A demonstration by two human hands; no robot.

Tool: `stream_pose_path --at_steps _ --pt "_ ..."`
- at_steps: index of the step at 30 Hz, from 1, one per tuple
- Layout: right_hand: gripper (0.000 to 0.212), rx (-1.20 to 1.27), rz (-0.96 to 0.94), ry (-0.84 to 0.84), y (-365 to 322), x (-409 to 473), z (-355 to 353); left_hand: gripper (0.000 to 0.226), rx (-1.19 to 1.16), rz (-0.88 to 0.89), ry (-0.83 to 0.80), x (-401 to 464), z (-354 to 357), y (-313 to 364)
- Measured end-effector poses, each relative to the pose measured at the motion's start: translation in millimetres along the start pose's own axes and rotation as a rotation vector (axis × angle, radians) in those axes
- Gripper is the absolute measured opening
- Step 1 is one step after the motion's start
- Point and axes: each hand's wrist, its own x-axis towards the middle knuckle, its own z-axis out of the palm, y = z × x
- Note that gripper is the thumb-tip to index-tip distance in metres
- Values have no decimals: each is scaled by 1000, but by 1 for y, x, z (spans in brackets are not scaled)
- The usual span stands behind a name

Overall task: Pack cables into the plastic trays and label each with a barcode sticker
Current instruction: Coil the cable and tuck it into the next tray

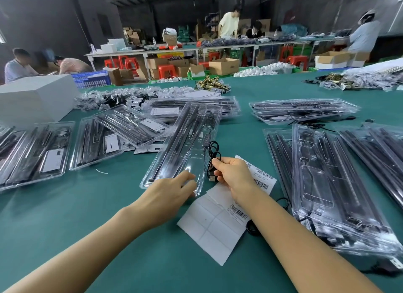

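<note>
At the centre of the frame the black cable (212,156), coiled with its plug hanging down, is pinched in the right hand (234,176) just beside the near end of the clear tray (185,144), while the left hand (172,189) rests with relaxed, straight fingers on that tray's near end, steadying it. The packing step looks to be in hand: the coil next needs tucking into the empty pocket at the tray's near end, and then a barcode from the sticker sheet (214,225) lying under the right wrist. Filled trays (333,183) crowd the green tabletop (109,205) at right and left, so the sheet is partly covered by the arm.
</note>
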Motion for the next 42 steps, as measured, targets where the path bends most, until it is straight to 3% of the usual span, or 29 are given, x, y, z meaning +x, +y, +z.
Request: stream_pose_path --at_steps 4,8,12,16,23,27,29,32,34,38,42 --pt "11 -1 -5 -9 0 -1 0 47 -26 49 80 -1 5 -2" --pt "13 2 -3 -12 -1 -2 -1 22 -180 -231 113 -1 12 -4" --pt "17 19 -5 -4 -1 -2 -1 12 -299 -424 186 2 13 -3" --pt "17 19 -4 12 0 -1 0 16 -416 -511 214 3 13 -3" --pt "18 26 2 18 0 -1 -1 18 -423 -579 228 7 14 -2" --pt "16 18 0 13 1 -1 -1 17 -337 -570 256 7 19 -1" --pt "14 9 -2 8 1 -1 -2 12 -294 -483 241 4 20 -3" --pt "14 -2 0 0 2 0 -2 49 -206 -225 144 3 12 -10" --pt "14 -4 -3 7 2 0 -1 58 -118 -125 100 3 5 -11" --pt "14 -1 -9 14 1 -1 -1 17 -86 -21 98 -1 2 -7" --pt "14 3 -9 8 0 -3 -1 19 -128 -30 118 -7 9 -7"
